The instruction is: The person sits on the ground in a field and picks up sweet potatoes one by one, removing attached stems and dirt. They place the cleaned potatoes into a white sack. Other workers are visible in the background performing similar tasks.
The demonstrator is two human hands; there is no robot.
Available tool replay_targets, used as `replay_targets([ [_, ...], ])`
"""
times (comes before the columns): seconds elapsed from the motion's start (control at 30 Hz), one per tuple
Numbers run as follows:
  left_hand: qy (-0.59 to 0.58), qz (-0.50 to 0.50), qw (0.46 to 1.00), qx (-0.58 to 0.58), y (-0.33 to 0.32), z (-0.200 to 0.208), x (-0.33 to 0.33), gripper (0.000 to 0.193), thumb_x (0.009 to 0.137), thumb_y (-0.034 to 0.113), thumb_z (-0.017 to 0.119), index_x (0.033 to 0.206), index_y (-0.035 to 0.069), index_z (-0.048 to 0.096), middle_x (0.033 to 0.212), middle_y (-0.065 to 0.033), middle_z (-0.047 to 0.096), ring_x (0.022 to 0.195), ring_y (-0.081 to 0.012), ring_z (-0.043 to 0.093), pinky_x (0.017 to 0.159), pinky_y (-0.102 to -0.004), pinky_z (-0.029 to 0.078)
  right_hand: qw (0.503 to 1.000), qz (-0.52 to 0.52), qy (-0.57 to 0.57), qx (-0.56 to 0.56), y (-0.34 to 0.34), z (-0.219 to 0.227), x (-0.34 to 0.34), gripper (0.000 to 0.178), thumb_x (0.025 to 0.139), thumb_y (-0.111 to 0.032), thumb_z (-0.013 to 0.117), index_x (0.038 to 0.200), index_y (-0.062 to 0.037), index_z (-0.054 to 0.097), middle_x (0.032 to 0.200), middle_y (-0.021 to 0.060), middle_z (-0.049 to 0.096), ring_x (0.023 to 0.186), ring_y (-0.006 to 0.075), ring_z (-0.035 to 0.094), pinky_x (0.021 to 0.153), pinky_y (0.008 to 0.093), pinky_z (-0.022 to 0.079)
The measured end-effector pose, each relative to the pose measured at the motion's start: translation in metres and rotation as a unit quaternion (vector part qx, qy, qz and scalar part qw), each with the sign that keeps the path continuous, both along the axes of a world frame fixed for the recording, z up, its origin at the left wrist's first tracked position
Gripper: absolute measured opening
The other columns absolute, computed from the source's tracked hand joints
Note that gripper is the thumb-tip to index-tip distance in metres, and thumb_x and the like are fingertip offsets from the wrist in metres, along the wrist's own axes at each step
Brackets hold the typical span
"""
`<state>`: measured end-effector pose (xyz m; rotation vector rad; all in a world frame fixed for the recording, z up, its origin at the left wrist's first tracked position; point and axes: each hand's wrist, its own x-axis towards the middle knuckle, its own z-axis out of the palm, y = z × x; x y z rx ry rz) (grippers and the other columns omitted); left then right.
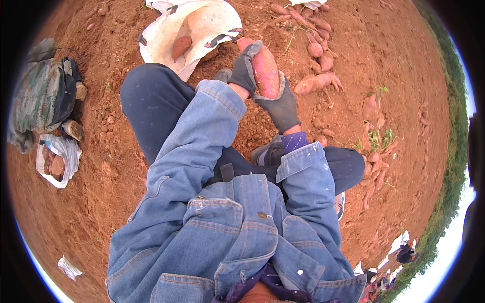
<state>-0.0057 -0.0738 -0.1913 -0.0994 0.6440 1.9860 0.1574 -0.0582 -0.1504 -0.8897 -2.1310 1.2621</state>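
Observation:
A large pink-skinned sweet potato (264,73) is held up between my two gloved hands. My left hand (244,68), in a dark grey glove, wraps its left side with the thumb over the top. Around its lower right end closes my right hand (283,106), gloved the same way. Just left of my hands a white sack (212,22) lies with its mouth spread wide. One brownish sweet potato (182,48) shows inside it. Right of my hands, a forked sweet potato (318,83) rests on the soil.
Piled sweet potatoes (316,48) lie at the far right, with more among green leaves (381,139) beside my right knee. At left, a person in camouflage clothing (43,96) is near a white bag (73,151) of sweet potatoes. Reddish, clumpy soil (116,202) surrounds me.

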Motion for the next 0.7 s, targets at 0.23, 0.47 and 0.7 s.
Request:
replay_targets([
  [0.23,0.05,-0.008,0.99,0.129,-0.002,-0.007,-0.008,0.037,0.099,0.045,0.059,0.115,0.012,0.063,0.108,-0.0056,0.067,0.107,-0.0229,0.063,0.096,-0.0377,0.05,0.868,0.013,0.034,-0.495,0.002,0.007,0.019,0.063,0.096,-0.071,0.053,0.111,-0.0102,0.058,0.073,0.0061,0.063,0.045,0.0098,0.047,0.039,0.0259,0.036],
  [0.47,-0.113,-0.008,0.963,0.245,0.0,-0.011,-0.009,0.042,0.093,0.04,0.072,0.117,0.007,0.063,0.107,-0.0125,0.068,0.097,-0.026,0.066,0.09,-0.0414,0.054,0.888,-0.002,0.032,-0.459,0.006,-0.003,0.021,0.074,0.094,-0.071,0.058,0.131,-0.0067,0.056,0.091,0.0136,0.071,0.055,0.0147,0.061,0.047,0.0334,0.051],
  [0.7,0.216,0.076,0.968,-0.106,0.007,-0.02,0.024,0.04,0.081,0.023,0.086,0.113,0.007,0.067,0.102,-0.0082,0.069,0.091,-0.0231,0.067,0.083,-0.0386,0.056,0.991,-0.023,-0.123,0.052,-0.002,-0.01,0.013,0.084,0.084,-0.045,0.078,0.148,0.0003,0.046,0.122,0.028,0.068,0.119,0.0412,0.064,0.097,0.0428,0.051],
])
